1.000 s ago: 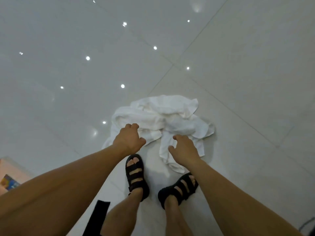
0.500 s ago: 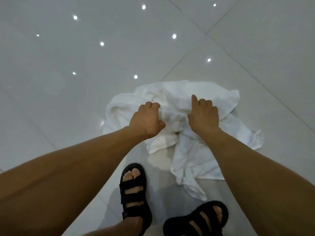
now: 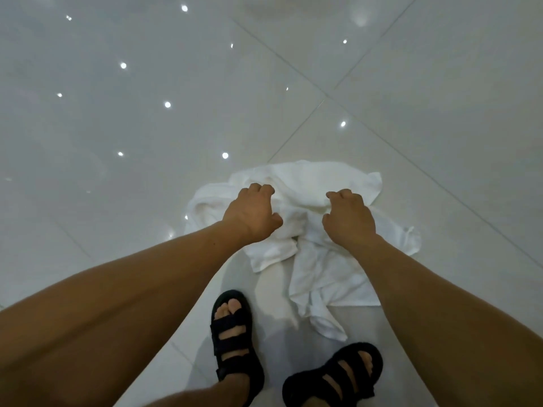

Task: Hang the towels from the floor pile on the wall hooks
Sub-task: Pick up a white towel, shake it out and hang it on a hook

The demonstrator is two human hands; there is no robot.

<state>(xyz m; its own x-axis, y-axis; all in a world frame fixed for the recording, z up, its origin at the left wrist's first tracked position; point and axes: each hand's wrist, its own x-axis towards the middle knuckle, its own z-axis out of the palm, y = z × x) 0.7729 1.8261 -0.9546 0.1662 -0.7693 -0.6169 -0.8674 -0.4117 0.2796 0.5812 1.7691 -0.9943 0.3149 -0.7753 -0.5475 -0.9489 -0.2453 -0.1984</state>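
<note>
Two hands, left hand [image 3: 249, 214], right hand [image 3: 349, 220] — both gripping one white towel pile [image 3: 323, 268], two black sandals [image 3: 232, 333] near

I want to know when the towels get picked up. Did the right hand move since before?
Yes. The right hand moved forward, away from the person: it went from the near edge of the towel pile onto its middle.

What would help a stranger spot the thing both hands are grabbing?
On the glossy pale tiled floor, just ahead of the black sandals, lies the towel pile, the left hand and right hand curled into it. It is the only soft, crumpled white heap there.
</note>
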